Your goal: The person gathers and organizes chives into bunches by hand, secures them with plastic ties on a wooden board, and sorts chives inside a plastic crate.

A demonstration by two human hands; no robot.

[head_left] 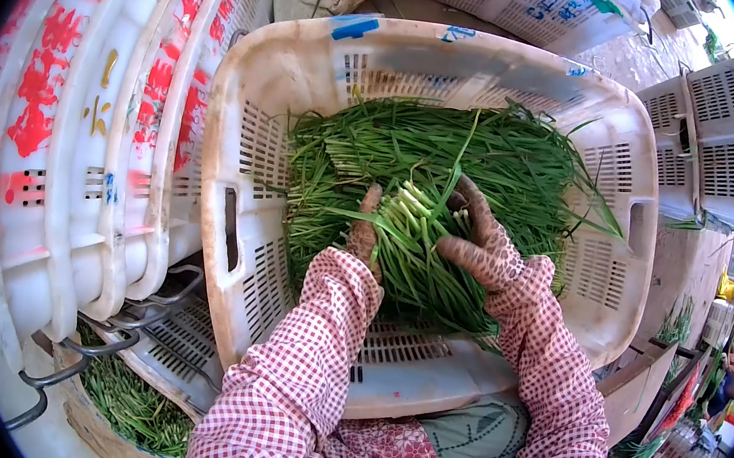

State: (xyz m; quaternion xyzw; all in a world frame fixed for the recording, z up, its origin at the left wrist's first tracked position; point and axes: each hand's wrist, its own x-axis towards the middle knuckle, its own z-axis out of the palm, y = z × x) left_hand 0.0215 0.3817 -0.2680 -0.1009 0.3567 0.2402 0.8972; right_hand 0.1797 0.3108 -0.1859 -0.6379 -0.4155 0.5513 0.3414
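A bunch of garlic chives (403,249), its pale cut stems pointing up and away from me, sits between my two gloved hands. My left hand (363,233) presses along the bunch's left side, with some leaves crossing over its fingers. On the other side, my right hand (485,240) curves its thumb and fingers around the right of the stems. Beneath both hands, more loose chives (502,158) fill the large white plastic basket (227,123). The underside of the bunch is hidden.
Stacked white crates (46,102) with red markings stand at the left. Below them, another basket holds chives (134,402); metal handles (105,339) jut out nearby. More crates (731,135) stand at the right, and a marked crate (519,7) lies beyond the basket. People appear far right.
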